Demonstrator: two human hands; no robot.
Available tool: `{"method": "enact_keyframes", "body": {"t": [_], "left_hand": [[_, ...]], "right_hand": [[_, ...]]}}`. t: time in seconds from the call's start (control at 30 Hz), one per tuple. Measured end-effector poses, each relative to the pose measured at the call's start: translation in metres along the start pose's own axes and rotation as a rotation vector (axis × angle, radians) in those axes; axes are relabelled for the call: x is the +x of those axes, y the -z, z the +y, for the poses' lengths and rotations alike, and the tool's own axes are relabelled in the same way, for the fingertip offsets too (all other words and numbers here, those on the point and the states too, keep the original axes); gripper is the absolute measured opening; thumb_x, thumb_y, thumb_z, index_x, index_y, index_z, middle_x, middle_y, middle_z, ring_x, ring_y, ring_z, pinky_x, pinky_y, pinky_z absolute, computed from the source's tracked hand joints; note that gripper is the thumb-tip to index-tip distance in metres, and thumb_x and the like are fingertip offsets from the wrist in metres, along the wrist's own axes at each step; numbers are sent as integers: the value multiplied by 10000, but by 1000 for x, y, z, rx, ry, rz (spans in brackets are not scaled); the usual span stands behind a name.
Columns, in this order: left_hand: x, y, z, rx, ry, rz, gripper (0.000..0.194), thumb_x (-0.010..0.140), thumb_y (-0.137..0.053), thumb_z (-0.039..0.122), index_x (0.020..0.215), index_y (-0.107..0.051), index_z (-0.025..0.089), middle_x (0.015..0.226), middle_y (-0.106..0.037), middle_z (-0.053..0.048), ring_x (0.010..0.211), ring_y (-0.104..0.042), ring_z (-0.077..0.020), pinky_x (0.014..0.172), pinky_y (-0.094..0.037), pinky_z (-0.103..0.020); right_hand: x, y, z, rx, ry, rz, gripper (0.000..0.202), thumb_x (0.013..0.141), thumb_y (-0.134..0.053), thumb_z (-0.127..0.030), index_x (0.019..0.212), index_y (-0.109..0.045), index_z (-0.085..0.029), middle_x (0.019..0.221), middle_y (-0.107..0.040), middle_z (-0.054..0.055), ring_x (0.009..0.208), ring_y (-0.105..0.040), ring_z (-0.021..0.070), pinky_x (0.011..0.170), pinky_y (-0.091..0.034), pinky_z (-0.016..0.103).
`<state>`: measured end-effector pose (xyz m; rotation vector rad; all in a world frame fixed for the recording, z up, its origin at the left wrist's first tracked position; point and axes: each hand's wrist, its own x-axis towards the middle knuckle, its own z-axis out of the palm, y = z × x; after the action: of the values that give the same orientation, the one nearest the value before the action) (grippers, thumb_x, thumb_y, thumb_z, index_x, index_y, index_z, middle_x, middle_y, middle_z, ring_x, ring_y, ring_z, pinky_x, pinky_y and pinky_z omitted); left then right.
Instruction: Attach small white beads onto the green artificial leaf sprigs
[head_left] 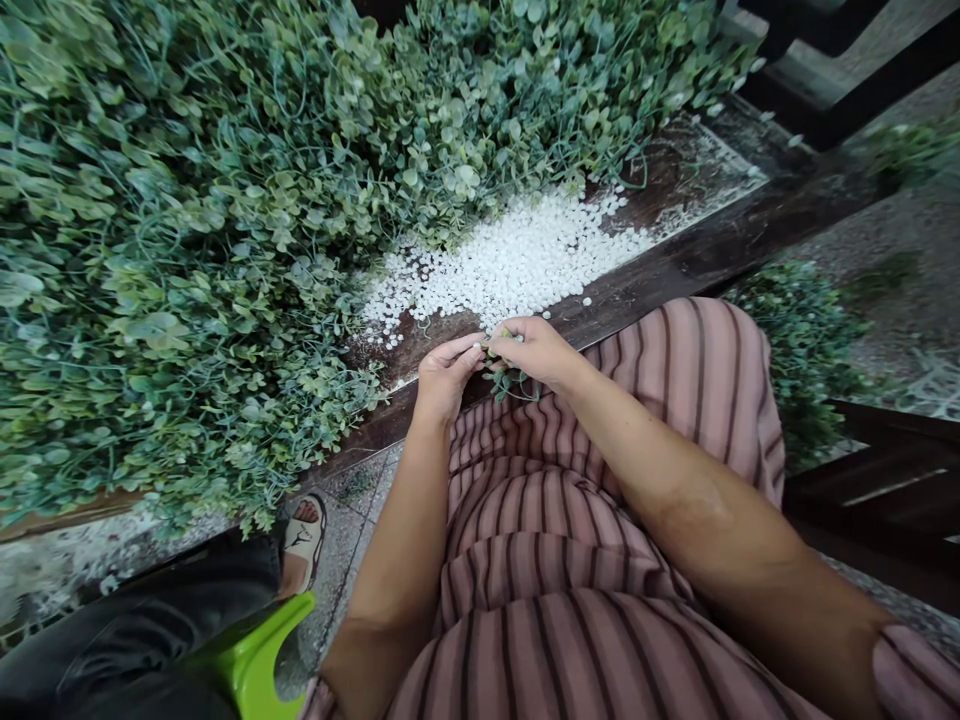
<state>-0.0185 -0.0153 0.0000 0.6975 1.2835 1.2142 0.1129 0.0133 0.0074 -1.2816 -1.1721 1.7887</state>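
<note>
My right hand (538, 350) pinches a small green leafy sprig (507, 382), whose lower leaves and thin stems hang below the fingers. Close against it, my left hand (444, 374) has its thumb and forefinger closed on what looks like a small white bead (478, 346). The two sets of fingertips almost meet at the top of the sprig; the exact contact is partly hidden. Just beyond my hands, many white beads (517, 260) lie spread over a dark wooden tabletop (637, 285).
A large heap of leafy green sprigs (247, 200) covers the table's left and far side. More greenery (795, 350) is at my right, near dark wooden furniture (885, 490). At lower left are another person's dark trouser leg (150, 620), a sandalled foot (304, 540) and a lime-green plastic seat (270, 660).
</note>
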Motion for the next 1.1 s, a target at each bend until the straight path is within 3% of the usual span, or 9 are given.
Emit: {"method": "enact_keyframes", "body": {"t": [1.1], "left_hand": [[2,1,0,45,18,-5,262,477,-790,255,717,-717,178,694,-690,-7,517,-515,-49,551,-444,-200]], "right_hand": [[-3,0,-5,-32,-10,21,129,660,-528,-123,539,-494,-147,423,-515,-40,417,-442,49,439,-333,161]]}}
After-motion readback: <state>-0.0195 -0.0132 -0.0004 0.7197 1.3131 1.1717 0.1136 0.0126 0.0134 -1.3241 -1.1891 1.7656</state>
